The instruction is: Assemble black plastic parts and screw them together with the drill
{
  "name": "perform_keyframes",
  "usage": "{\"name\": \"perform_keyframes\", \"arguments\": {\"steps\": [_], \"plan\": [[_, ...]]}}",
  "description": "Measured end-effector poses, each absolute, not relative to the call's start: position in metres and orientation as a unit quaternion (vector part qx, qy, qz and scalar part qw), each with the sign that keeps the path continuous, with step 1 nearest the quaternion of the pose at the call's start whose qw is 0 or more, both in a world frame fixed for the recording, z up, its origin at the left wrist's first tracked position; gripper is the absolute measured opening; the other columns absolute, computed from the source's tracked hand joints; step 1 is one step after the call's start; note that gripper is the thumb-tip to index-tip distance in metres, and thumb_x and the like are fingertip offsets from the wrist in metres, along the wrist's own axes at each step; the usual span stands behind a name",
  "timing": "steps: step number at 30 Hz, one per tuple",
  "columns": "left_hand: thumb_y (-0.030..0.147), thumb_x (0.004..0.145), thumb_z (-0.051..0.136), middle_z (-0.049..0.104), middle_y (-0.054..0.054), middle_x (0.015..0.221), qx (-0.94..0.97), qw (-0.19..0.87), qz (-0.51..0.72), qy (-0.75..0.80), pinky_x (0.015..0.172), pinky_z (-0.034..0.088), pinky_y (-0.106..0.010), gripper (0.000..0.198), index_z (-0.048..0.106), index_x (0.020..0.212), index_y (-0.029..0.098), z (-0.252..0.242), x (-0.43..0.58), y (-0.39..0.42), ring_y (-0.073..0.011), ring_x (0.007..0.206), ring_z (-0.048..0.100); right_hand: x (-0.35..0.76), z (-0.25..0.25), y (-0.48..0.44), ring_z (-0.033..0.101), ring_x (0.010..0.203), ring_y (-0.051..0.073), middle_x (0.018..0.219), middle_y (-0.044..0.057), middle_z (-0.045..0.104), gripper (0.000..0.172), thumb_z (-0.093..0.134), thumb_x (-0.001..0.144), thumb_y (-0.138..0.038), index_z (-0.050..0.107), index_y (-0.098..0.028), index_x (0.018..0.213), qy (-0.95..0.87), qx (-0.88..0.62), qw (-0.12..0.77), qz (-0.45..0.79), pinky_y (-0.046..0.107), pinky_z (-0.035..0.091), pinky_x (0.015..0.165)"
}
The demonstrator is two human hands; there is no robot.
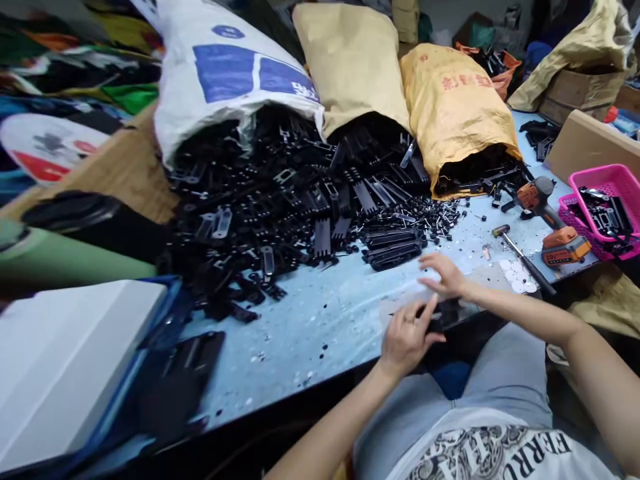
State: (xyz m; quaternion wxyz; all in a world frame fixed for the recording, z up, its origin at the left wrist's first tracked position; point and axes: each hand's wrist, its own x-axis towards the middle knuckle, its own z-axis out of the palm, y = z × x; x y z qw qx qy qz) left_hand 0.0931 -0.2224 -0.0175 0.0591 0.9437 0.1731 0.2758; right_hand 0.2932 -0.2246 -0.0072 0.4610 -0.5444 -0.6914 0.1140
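At the front edge of the blue-topped table, my left hand [407, 335], with a ring on one finger, rests against a black plastic part [447, 313]. Its thumb and forefinger lie either side of the part's left end. My right hand [444, 275] is just above and beyond the part, thumb and fingers curved apart, with nothing visible between them. Under the part lies a clear plastic sheet [387, 310]. Much of the part's shape is hidden by the hands and blurred. Beyond my right hand is a stack of long black plastic pieces [393, 250].
Loose black parts [300, 193] spill from a white sack [225, 67], a beige sack [355, 60] and a yellow sack [457, 100]. At right lie a hammer [525, 260], white discs [517, 276], a cordless drill [555, 223] and a pink basket [607, 175]. A white box [75, 360] stands left.
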Motion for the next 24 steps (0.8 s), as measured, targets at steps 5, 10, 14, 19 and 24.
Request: {"name": "perform_keyframes", "arguments": {"steps": [5, 10, 14, 19, 24], "plan": [[0.051, 0.087, 0.041, 0.06, -0.017, 0.105, 0.958, 0.032, 0.131, 0.251, 0.079, 0.046, -0.041, 0.054, 0.046, 0.132, 0.023, -0.028, 0.115, -0.161, -0.0281, 0.095, 0.057, 0.372, 0.005, -0.12, 0.05, 0.1, 0.021, 0.102, 0.013, 0.055, 0.022, 0.041, 0.091, -0.032, 0.05, -0.015, 0.1, -0.637, -0.704, 0.314, 0.019, 0.035, 0.04, 0.092], [0.037, 0.089, 0.043, 0.05, -0.02, 0.129, 0.945, 0.001, 0.166, 0.282, 0.1, 0.034, -0.049, 0.045, 0.048, 0.13, 0.017, -0.024, 0.135, -0.126, -0.0328, 0.123, 0.042, 0.39, 0.027, -0.035, 0.046, 0.109, 0.025, 0.113, 0.017, 0.051, 0.027, 0.045, 0.09, -0.028, 0.048, -0.01, 0.11, -0.608, -0.762, 0.219, -0.043, 0.037, 0.038, 0.094], [0.043, 0.088, 0.044, 0.047, -0.018, 0.132, 0.908, 0.013, 0.234, 0.346, 0.104, 0.03, -0.049, 0.051, 0.044, 0.131, 0.016, -0.011, 0.117, -0.106, -0.032, 0.126, 0.038, 0.396, 0.033, 0.005, 0.052, 0.104, 0.031, 0.108, 0.024, 0.055, 0.037, 0.049, 0.088, -0.032, 0.046, -0.004, 0.113, -0.489, -0.855, 0.172, -0.031, 0.043, 0.042, 0.087], [0.038, 0.087, 0.041, 0.051, -0.019, 0.122, 0.804, 0.042, 0.266, 0.53, 0.096, 0.038, -0.043, 0.047, 0.046, 0.126, 0.011, -0.001, 0.061, -0.054, -0.0302, 0.115, 0.045, 0.412, 0.026, 0.027, 0.058, 0.1, 0.029, 0.103, 0.02, 0.059, 0.041, 0.058, 0.081, -0.033, 0.047, -0.007, 0.11, -0.454, -0.869, 0.196, 0.003, 0.041, 0.043, 0.087], [0.03, 0.084, 0.04, 0.053, -0.022, 0.111, 0.712, 0.002, 0.186, 0.677, 0.089, 0.039, -0.043, 0.038, 0.055, 0.108, 0.005, 0.001, 0.033, -0.001, -0.0328, 0.109, 0.044, 0.415, 0.024, 0.01, 0.058, 0.097, 0.026, 0.1, 0.014, 0.061, 0.045, 0.062, 0.073, -0.04, 0.05, -0.012, 0.105, -0.441, -0.835, 0.328, 0.028, 0.039, 0.045, 0.084]]}}
